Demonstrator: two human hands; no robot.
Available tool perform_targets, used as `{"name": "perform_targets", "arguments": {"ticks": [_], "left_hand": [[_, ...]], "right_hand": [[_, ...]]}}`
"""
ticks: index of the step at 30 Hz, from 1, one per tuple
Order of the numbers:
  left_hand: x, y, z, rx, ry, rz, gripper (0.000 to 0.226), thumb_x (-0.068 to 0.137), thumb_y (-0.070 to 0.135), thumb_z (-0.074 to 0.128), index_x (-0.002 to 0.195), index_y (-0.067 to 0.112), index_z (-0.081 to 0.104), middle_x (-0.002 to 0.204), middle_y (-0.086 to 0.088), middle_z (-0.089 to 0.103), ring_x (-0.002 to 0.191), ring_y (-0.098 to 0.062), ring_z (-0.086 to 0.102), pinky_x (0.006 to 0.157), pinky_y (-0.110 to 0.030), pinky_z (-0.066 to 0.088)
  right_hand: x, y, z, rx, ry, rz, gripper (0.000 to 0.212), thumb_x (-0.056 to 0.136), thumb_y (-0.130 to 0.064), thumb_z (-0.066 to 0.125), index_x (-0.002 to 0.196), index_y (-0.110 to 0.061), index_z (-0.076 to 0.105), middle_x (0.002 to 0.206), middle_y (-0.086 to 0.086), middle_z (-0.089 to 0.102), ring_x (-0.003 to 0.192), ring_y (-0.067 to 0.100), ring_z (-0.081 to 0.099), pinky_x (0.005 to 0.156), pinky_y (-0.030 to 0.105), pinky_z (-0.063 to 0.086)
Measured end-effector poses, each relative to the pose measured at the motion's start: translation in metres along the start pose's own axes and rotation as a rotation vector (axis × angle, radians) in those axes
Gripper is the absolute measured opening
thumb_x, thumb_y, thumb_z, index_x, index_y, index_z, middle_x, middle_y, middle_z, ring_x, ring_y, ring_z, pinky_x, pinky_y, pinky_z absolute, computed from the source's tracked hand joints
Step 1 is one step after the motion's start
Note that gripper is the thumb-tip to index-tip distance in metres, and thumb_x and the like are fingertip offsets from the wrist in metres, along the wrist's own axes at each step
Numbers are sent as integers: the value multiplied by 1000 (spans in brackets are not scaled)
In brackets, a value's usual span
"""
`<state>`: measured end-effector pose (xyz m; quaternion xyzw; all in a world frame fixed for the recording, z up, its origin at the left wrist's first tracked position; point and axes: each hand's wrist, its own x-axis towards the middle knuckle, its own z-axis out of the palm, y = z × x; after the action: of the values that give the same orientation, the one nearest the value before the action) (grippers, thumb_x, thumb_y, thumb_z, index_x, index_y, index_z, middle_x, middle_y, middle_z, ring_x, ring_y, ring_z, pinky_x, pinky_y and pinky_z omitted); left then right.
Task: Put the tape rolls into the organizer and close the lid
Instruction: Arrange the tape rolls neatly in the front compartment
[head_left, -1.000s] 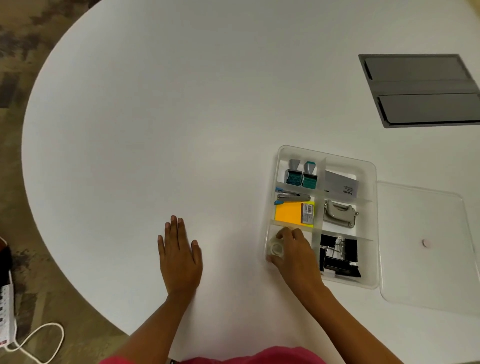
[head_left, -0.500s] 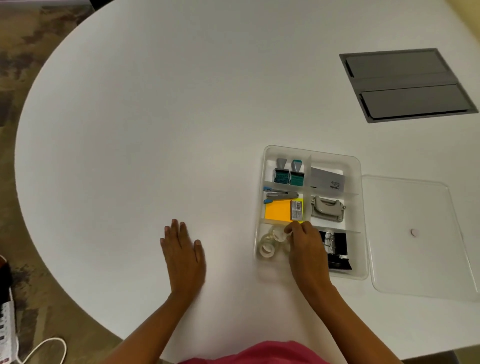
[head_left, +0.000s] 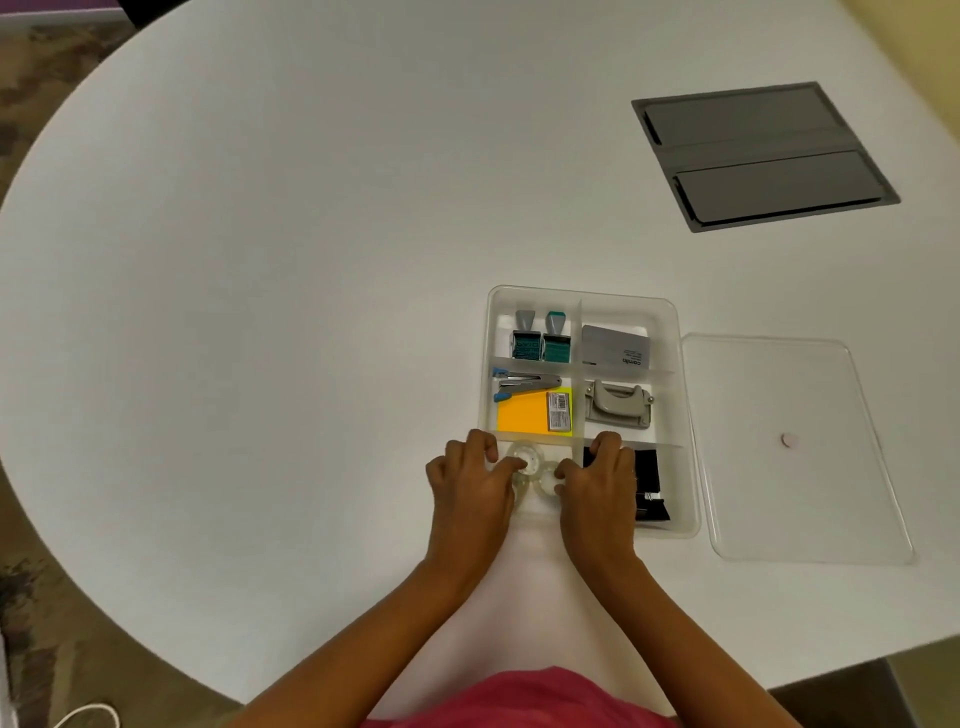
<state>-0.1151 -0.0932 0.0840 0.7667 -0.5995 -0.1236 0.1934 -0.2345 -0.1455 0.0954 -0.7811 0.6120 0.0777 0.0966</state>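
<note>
A clear plastic organizer (head_left: 670, 332) with several compartments sits on the white table. Clear tape rolls (head_left: 529, 460) lie in its near-left compartment; at least two show, close together. My left hand (head_left: 470, 483) rests at that compartment's left side, fingertips on the left roll. My right hand (head_left: 597, 480) is at the right side, fingertips touching the right roll (head_left: 548, 483). The clear lid (head_left: 789, 447) lies flat on the table just right of the organizer, with a small pink dot on it.
Other compartments hold two stamps (head_left: 540, 338), a stapler (head_left: 527, 385), orange sticky notes (head_left: 522, 415), a grey hole punch (head_left: 618, 408), a card box (head_left: 615, 345) and black binder clips (head_left: 649, 483). A grey hatch (head_left: 763, 156) is set into the table at far right.
My left hand left the bare table and came to the tape compartment. My right hand stayed there, and both hands now touch the rolls.
</note>
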Motion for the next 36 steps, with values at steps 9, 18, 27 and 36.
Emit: {"name": "perform_targets", "arguments": {"ticks": [9, 18, 27, 36], "left_hand": [[5, -1, 17, 87, -90, -9, 29, 62, 17, 86, 89, 16, 75, 94, -11, 64, 84, -29, 61, 66, -37, 49], [4, -3, 20, 95, -61, -20, 40, 63, 17, 85, 100, 16, 71, 90, -11, 65, 79, -27, 62, 65, -35, 50], [8, -11, 16, 43, -40, -103, 34, 71, 14, 79, 103, 10, 68, 89, -15, 65, 76, -28, 62, 64, -37, 51], [3, -19, 15, 82, -38, -41, 24, 66, 11, 82, 86, 7, 69, 77, -14, 62, 66, -27, 59, 55, -35, 49]], "right_hand": [[-12, -5, 4, -121, -52, -51, 7, 71, -7, 81, 76, -4, 75, 110, 18, 62, 98, 31, 58, 76, 33, 53], [-17, -1, 3, -30, 4, -57, 24, 50, 4, 90, 64, -3, 72, 83, 16, 62, 77, 31, 60, 57, 31, 54], [12, -12, 4, -6, 47, -143, 27, 57, -4, 89, 78, -5, 72, 90, 16, 63, 81, 28, 59, 61, 30, 51], [21, -17, 5, -71, 12, -150, 25, 69, -9, 83, 91, -11, 70, 109, 17, 59, 97, 30, 55, 74, 33, 49]]}}
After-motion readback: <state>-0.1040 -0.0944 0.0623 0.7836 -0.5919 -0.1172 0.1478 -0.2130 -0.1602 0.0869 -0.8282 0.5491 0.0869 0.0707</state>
